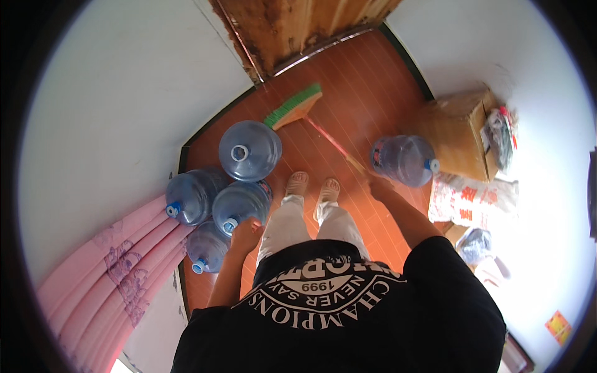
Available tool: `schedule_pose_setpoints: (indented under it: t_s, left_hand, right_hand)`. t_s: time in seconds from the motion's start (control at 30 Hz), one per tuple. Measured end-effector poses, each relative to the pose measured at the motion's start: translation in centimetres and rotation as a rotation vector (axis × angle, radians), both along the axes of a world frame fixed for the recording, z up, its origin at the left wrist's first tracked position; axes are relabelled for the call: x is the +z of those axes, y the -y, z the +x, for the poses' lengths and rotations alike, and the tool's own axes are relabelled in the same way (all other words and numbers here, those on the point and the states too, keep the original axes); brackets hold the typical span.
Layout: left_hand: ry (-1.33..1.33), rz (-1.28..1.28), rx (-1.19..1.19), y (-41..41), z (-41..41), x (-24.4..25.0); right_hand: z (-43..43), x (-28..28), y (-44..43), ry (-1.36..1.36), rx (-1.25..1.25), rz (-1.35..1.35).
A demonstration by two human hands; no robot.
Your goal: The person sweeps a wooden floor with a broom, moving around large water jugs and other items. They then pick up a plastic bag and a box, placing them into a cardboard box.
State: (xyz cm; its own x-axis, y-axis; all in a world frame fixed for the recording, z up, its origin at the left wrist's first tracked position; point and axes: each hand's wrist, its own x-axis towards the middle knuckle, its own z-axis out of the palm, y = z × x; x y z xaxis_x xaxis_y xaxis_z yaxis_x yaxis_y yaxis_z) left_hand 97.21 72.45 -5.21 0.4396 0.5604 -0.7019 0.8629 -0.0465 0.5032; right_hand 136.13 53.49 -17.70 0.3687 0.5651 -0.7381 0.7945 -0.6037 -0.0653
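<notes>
My right hand (380, 187) is closed round the handle end of a broom (298, 109) with green bristles, whose handle slants from the hand up and left to its head on the wood-look floor (354, 84). Beside the front water bottle, my left hand (247, 235) is loosely curled; whether it touches the bottle cannot be told. Several large clear blue plastic water bottles (245, 203) stand together at the left, one of them with an uncapped-looking neck (239, 153). Another water bottle (403, 160) is at the right, near my right hand.
A cardboard box (459, 135) stands by the right wall, with a white printed sack (473, 198) below it in view. A pink curtain (121, 265) hangs at the left. A worn wooden door (303, 28) is at the top. My slippered feet are between the bottles.
</notes>
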Motion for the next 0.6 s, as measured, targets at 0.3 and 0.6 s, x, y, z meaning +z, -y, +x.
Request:
schedule_pose_setpoints:
  t_s: [0.3,0.6]
  left_hand:
    - [0.158,-0.014,-0.181,-3.1,6.6,-2.7]
    - [0.198,-0.005,-0.368,-1.5,9.4,-3.1]
  right_hand:
    - [-4.4,17.3,17.9,-0.155,-0.563,-0.416]
    - [-9.6,16.9,20.9,-0.111,-0.654,-0.127]
